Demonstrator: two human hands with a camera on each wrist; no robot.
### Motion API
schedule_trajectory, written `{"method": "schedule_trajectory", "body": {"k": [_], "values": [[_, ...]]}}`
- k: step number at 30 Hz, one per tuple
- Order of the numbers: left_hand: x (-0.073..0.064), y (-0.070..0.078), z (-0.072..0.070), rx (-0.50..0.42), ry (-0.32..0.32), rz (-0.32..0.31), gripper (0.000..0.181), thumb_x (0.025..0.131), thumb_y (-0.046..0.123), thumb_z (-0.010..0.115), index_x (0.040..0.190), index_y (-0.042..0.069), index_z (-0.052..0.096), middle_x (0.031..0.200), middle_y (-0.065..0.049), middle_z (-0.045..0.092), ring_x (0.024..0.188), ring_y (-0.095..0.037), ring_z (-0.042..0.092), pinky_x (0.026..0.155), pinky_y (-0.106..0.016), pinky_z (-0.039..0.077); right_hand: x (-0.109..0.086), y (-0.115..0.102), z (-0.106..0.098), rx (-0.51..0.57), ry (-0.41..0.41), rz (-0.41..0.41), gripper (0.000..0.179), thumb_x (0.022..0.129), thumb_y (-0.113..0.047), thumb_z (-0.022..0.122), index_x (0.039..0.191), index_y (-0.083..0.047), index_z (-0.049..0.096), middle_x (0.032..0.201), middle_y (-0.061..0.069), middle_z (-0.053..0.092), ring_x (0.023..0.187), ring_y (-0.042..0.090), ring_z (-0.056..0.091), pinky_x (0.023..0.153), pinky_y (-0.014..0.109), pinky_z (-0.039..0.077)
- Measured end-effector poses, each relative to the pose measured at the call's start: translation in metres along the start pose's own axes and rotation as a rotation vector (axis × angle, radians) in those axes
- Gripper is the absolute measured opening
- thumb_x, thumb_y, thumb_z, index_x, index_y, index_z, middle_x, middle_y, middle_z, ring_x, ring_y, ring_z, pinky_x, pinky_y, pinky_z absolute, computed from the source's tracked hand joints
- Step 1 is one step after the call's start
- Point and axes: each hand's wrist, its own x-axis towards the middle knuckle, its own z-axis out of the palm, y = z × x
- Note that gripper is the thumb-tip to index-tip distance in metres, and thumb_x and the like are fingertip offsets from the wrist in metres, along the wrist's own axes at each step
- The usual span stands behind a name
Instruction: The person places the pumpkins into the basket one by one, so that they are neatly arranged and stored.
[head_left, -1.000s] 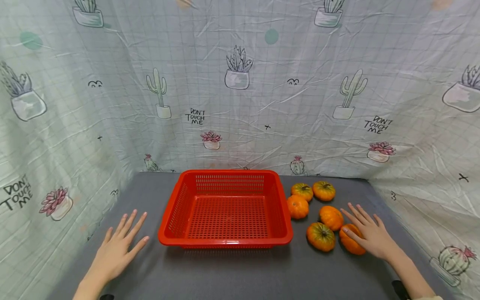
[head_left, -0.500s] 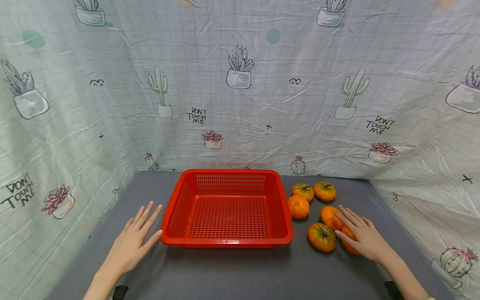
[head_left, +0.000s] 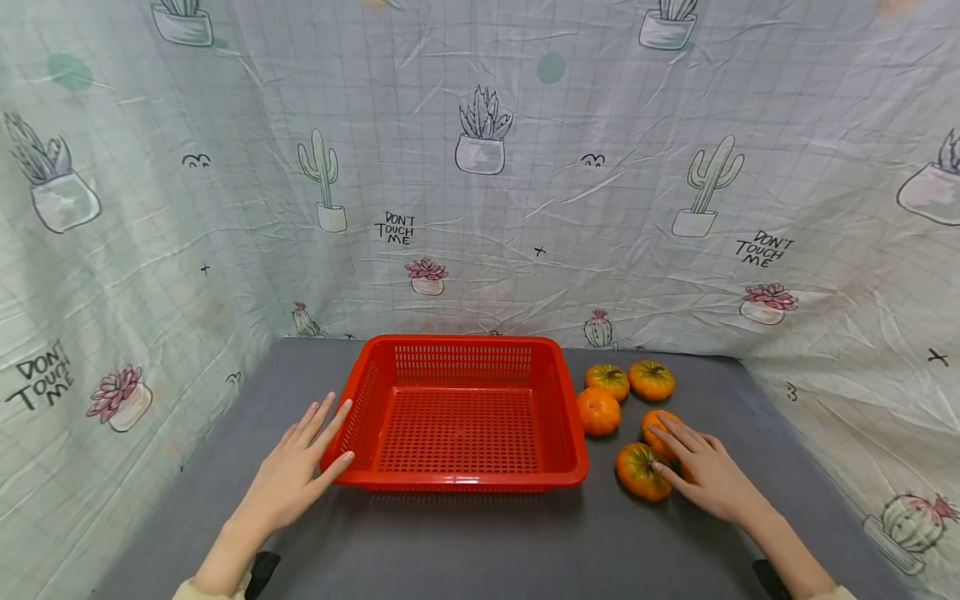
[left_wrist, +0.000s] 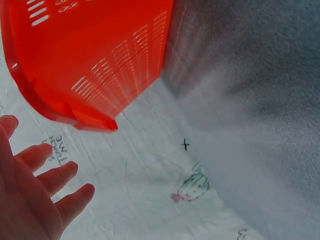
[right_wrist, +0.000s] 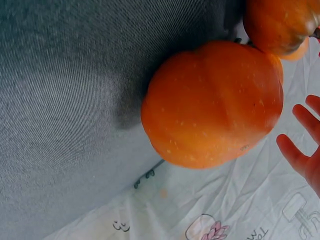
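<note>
A red slotted plastic basket (head_left: 461,481) stands in the middle of the table. My left hand (head_left: 288,479) hovers at its left rim with straight, spread fingers; the left wrist view shows a gap between the fingers and the basket (left_wrist: 85,60). On the right, my right hand (head_left: 716,479) is held flat above several small pumpkins, fingers extended. Beside its thumb lies a green-and-orange pumpkin (head_left: 641,473). An orange pumpkin (head_left: 656,427) shows past its fingertips. Another, mostly hidden under the palm in the head view, appears as a large orange pumpkin (right_wrist: 215,105) in the right wrist view.
Three more pumpkins are grouped behind, right of the basket: an orange pumpkin (head_left: 598,411), a greenish pumpkin (head_left: 607,381) and a yellow-orange pumpkin (head_left: 651,380). A cactus-print cloth (head_left: 480,217) encloses the grey tabletop (head_left: 457,550) at the back and sides.
My left hand has moved right and forward, up to the basket's left rim. The right hand has shifted left over the pumpkins, covering more of them. Basket and pumpkins stay in place.
</note>
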Motion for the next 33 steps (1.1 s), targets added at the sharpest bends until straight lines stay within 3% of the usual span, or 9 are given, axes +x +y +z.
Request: {"method": "schedule_trajectory", "body": {"k": [10, 23, 33], "values": [[0.010, 0.000, 0.010, 0.022, -0.036, -0.022, 0.074, 0.085, 0.050, 0.049, 0.144, 0.026, 0.013, 0.151, -0.008, 0.011, 0.134, -0.036, 0.020, 0.102, -0.057, 0.021, 0.000, -0.008, 0.011, 0.003, -0.011, -0.037, 0.055, 0.085, -0.041, 0.055, 0.134, -0.021, 0.041, 0.137, 0.014, 0.041, 0.120, 0.032, 0.043, 0.090, 0.052, 0.029], [0.011, -0.001, 0.024, -0.016, -0.057, -0.043, 0.076, 0.087, 0.053, 0.044, 0.142, 0.004, 0.022, 0.149, -0.013, 0.016, 0.133, -0.038, 0.022, 0.101, -0.057, 0.024, -0.005, -0.008, 0.022, -0.052, 0.038, -0.075, 0.068, 0.077, -0.048, 0.062, 0.134, -0.018, 0.041, 0.135, 0.013, 0.043, 0.119, 0.029, 0.042, 0.087, 0.053, 0.031], [0.011, -0.003, 0.029, -0.009, -0.030, -0.047, 0.076, 0.085, 0.048, 0.050, 0.141, 0.003, 0.023, 0.149, -0.013, 0.017, 0.133, -0.038, 0.023, 0.100, -0.056, 0.026, -0.008, -0.006, 0.027, -0.063, 0.071, -0.088, 0.078, 0.071, -0.052, 0.066, 0.134, -0.013, 0.041, 0.133, 0.012, 0.046, 0.120, 0.031, 0.039, 0.088, 0.053, 0.027]]}}
